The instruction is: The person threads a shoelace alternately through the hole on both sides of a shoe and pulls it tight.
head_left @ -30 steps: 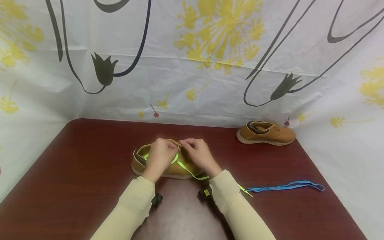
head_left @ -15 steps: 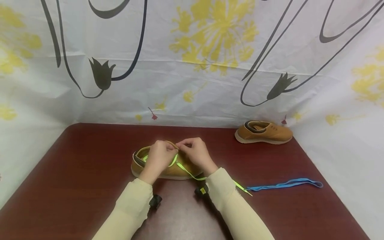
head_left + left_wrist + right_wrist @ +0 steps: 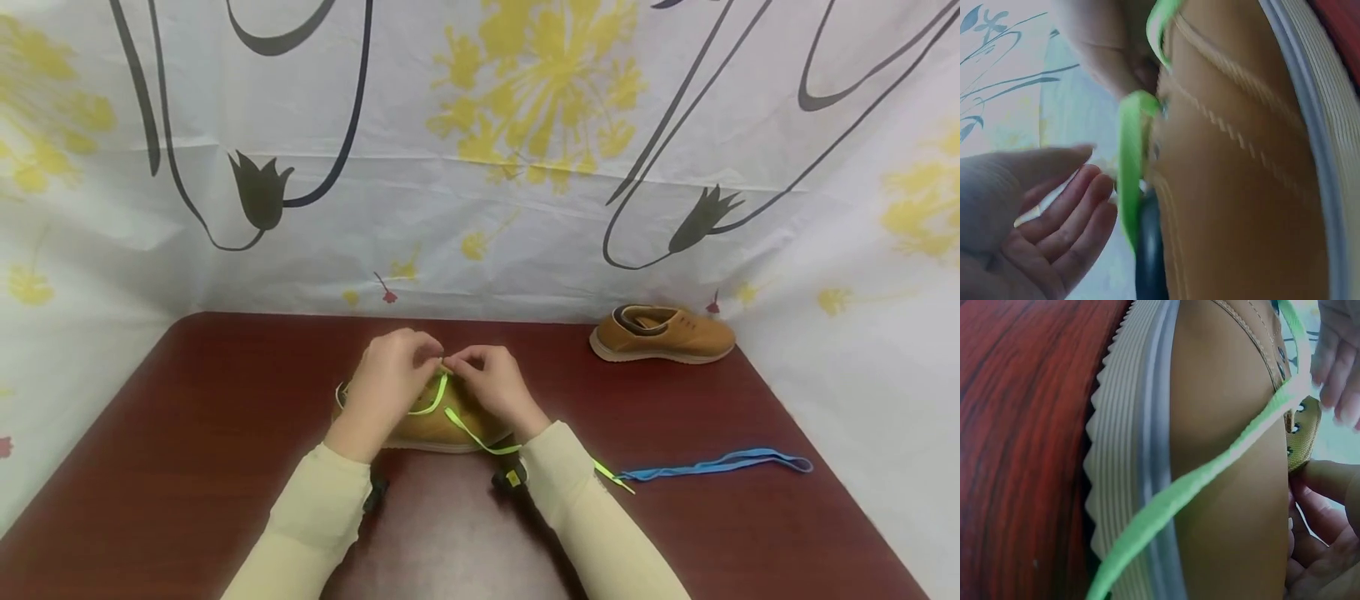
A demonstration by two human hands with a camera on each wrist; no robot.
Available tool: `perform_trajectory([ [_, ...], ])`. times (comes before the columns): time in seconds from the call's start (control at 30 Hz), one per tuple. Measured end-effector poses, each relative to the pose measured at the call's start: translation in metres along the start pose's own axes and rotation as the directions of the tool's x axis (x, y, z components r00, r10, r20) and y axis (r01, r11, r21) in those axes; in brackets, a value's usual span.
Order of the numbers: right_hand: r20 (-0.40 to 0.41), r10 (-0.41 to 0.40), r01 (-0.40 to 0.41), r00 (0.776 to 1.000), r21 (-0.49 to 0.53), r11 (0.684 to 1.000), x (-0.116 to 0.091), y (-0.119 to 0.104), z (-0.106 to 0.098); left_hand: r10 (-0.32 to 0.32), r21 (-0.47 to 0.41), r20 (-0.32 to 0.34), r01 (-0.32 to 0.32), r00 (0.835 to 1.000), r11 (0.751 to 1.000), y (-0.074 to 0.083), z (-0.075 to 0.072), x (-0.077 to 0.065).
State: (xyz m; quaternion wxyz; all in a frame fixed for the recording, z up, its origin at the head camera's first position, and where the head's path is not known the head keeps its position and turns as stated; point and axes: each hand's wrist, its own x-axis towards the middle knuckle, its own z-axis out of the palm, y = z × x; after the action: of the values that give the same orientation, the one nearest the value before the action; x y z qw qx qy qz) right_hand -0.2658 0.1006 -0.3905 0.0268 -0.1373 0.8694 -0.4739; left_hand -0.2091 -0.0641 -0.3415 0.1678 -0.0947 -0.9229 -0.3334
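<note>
Shoelace (image 3: 1130,150), judged light, soft and limp and best pinched close to the shoe (image 3: 1229,525), runs just beside the left fingers (image 3: 1079,225), slightly parted with no visible hold, while the right fingers (image 3: 1330,478) pinch the eyelet flap (image 3: 1307,434).

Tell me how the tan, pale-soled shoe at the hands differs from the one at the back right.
Lacing: the near tan shoe carries a flat neon-green lace; the far tan shoe shows bare eyelets.
Contact: the right hand pinches the near shoe's tan eyelet flap; no hand touches the far shoe.
Place: the near shoe lies centrally; the far shoe, by the patterned backdrop.
Shared: both are tan, pale-soled and face right.
</note>
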Motion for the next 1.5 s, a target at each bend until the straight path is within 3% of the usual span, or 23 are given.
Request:
perform_trajectory([
  [0.13,-0.020,0.003,-0.002,1.000,0.033,0.999,-0.001,-0.003,0.000,0.112,0.131,0.105,-0.126,0.988,0.983,-0.005,-0.005,0.010],
  [0.23,-0.038,0.000,0.003,0.999,0.077,0.997,-0.002,-0.005,0.001,0.149,0.188,0.216,-0.191,0.965,0.963,-0.010,-0.009,0.021],
  [0.37,-0.040,0.000,0.005,0.999,0.116,0.993,-0.001,-0.006,0.001,0.166,0.137,0.363,-0.229,0.917,0.964,-0.020,-0.014,0.034],
  [0.47,-0.046,0.012,-0.007,0.999,0.117,0.993,-0.001,-0.006,0.002,0.188,0.073,0.430,-0.241,0.883,0.968,-0.026,-0.015,0.039],
  [0.57,-0.049,0.017,-0.012,0.999,0.109,0.994,-0.001,-0.004,0.003,0.201,0.050,0.453,-0.250,0.869,0.967,-0.029,-0.015,0.041],
  [0.77,-0.006,-0.009,0.009,1.000,0.076,0.997,0.000,-0.004,-0.001,0.210,0.074,0.461,-0.273,0.862,0.959,-0.027,-0.014,0.041],
  [0.9,0.071,0.003,-0.006,0.997,0.036,0.999,0.005,-0.004,-0.007,0.211,0.088,0.459,-0.281,0.863,0.956,-0.025,-0.015,0.040],
  [1.17,0.254,0.039,-0.031,0.966,-0.033,0.999,0.016,-0.011,-0.016,0.211,0.088,0.466,-0.282,0.860,0.955,-0.028,-0.018,0.039],
  [1.5,0.170,-0.031,0.036,0.985,-0.026,0.999,0.019,-0.011,-0.014,0.196,0.049,0.465,-0.246,0.863,0.968,-0.031,-0.018,0.039],
])
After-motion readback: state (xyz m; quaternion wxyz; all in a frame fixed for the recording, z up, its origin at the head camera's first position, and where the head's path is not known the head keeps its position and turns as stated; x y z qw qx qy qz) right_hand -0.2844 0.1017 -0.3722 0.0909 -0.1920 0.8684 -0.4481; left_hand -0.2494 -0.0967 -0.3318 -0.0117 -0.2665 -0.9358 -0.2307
